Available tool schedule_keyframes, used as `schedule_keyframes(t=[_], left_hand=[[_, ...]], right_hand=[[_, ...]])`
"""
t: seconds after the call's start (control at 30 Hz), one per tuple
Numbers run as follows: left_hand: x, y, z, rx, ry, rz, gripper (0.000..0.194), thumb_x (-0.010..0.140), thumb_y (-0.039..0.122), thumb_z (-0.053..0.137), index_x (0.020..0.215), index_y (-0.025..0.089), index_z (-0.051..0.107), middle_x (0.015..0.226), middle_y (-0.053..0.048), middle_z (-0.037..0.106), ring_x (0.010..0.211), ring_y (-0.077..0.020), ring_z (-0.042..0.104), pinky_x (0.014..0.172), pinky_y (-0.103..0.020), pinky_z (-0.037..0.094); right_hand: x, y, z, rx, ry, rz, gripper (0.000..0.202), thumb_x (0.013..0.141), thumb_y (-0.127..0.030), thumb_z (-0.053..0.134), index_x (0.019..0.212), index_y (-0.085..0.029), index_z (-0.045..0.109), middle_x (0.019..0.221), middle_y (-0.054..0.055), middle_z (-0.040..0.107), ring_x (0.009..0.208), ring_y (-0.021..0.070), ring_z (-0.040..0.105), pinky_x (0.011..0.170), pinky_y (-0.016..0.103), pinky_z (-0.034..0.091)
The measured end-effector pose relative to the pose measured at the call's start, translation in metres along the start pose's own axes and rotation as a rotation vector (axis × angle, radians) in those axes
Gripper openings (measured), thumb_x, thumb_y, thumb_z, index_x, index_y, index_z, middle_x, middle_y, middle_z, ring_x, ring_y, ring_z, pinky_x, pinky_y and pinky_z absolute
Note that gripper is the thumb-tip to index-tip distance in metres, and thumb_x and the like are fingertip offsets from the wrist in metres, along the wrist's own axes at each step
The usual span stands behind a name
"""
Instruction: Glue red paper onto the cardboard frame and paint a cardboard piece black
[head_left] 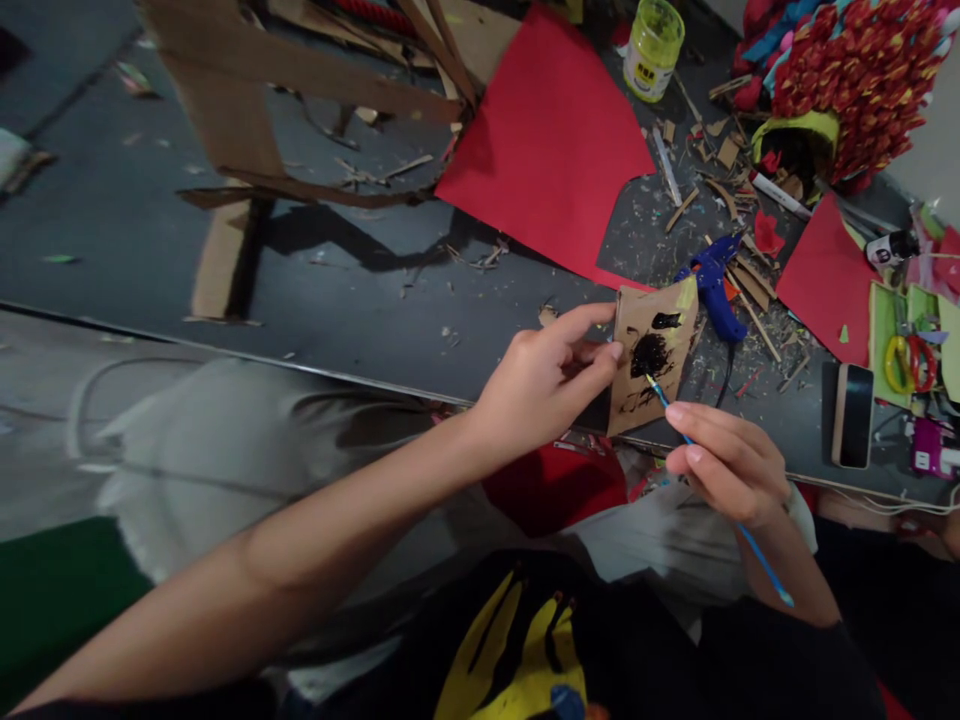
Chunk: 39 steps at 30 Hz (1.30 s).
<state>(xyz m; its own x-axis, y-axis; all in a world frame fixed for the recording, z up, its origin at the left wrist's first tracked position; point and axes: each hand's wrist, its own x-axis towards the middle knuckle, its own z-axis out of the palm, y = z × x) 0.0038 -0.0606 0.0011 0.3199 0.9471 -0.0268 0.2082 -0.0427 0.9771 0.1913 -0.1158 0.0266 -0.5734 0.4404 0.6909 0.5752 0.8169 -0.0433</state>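
My left hand (551,375) pinches the left edge of a small piece of cardboard (626,385), which is held up at the table's front edge. Black paint marks (651,355) cover part of its face, with a yellow-green patch near the top right corner. Between the fingers of my right hand (731,465) is a thin blue paintbrush (761,565). The brush tip touches the cardboard at the lower side of the large black patch. Just beyond the cardboard lies a blue hot glue gun (716,285).
Red paper sheets (547,150) lie on the grey table (360,300), beside a yellow jar (654,50). A cardboard frame (232,120) stands at the left. Cardboard scraps litter the right side, with a phone (853,415), scissors (898,365) and a red decorated object (855,80).
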Motion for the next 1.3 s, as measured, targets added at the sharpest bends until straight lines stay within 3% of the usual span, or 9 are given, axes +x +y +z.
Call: schedule_keyframes(t=[0.33, 0.5, 0.57, 0.8, 0.97, 1.3], left_hand=[[0.003, -0.003, -0.002, 0.001, 0.071, 0.002, 0.035, 0.082, 0.031, 0.051, 0.111, 0.012, 0.056, 0.06, 0.002, 0.063, 0.05, -0.0093, 0.057, 0.048, -0.016, 0.047], [0.002, 0.0, -0.002, -0.028, 0.039, -0.012, 0.037, 0.083, 0.031, 0.05, 0.114, 0.013, 0.055, 0.066, 0.0, 0.065, 0.053, -0.0094, 0.058, 0.05, -0.016, 0.048], [0.001, 0.0, -0.001, -0.017, 0.009, -0.006, 0.037, 0.082, 0.032, 0.049, 0.114, 0.013, 0.056, 0.065, 0.0, 0.065, 0.053, -0.0099, 0.058, 0.049, -0.017, 0.048], [-0.002, 0.001, -0.002, -0.029, -0.023, 0.033, 0.036, 0.083, 0.032, 0.049, 0.112, 0.012, 0.056, 0.065, 0.0, 0.067, 0.05, -0.0087, 0.057, 0.048, -0.015, 0.047], [-0.002, 0.003, -0.002, -0.014, -0.007, 0.066, 0.032, 0.083, 0.029, 0.049, 0.11, 0.014, 0.057, 0.064, 0.001, 0.067, 0.047, -0.0073, 0.056, 0.045, -0.013, 0.045], [0.0, 0.001, -0.001, -0.047, 0.053, 0.04, 0.034, 0.08, 0.029, 0.05, 0.108, 0.012, 0.059, 0.061, 0.001, 0.066, 0.048, -0.008, 0.057, 0.048, -0.014, 0.048]], right_hand=[[-0.002, -0.003, -0.001, 0.085, 0.008, 0.062, 0.013, 0.081, -0.01, 0.059, 0.078, -0.017, 0.049, 0.095, 0.005, 0.069, 0.091, 0.014, 0.068, 0.068, 0.025, 0.063], [-0.013, 0.004, -0.005, 0.009, 0.219, 0.138, 0.014, 0.081, -0.018, 0.062, 0.081, -0.021, 0.048, 0.092, 0.0, 0.07, 0.081, 0.0138, 0.069, 0.061, 0.029, 0.064], [-0.015, 0.007, -0.005, -0.04, 0.248, 0.138, 0.014, 0.082, -0.021, 0.061, 0.081, -0.021, 0.048, 0.09, 0.0, 0.07, 0.081, 0.0135, 0.069, 0.062, 0.028, 0.064], [-0.009, 0.008, -0.004, 0.002, 0.161, 0.135, 0.018, 0.079, -0.012, 0.063, 0.077, -0.019, 0.047, 0.097, 0.002, 0.07, 0.087, 0.0128, 0.069, 0.069, 0.025, 0.062], [-0.004, 0.006, 0.0, 0.058, 0.178, 0.107, 0.018, 0.082, -0.01, 0.059, 0.074, -0.017, 0.045, 0.098, 0.005, 0.07, 0.089, 0.0119, 0.069, 0.071, 0.023, 0.062], [-0.011, 0.005, -0.001, 0.133, 0.12, 0.109, 0.015, 0.078, -0.006, 0.061, 0.078, -0.015, 0.05, 0.106, 0.007, 0.069, 0.092, 0.0146, 0.068, 0.071, 0.028, 0.063]])
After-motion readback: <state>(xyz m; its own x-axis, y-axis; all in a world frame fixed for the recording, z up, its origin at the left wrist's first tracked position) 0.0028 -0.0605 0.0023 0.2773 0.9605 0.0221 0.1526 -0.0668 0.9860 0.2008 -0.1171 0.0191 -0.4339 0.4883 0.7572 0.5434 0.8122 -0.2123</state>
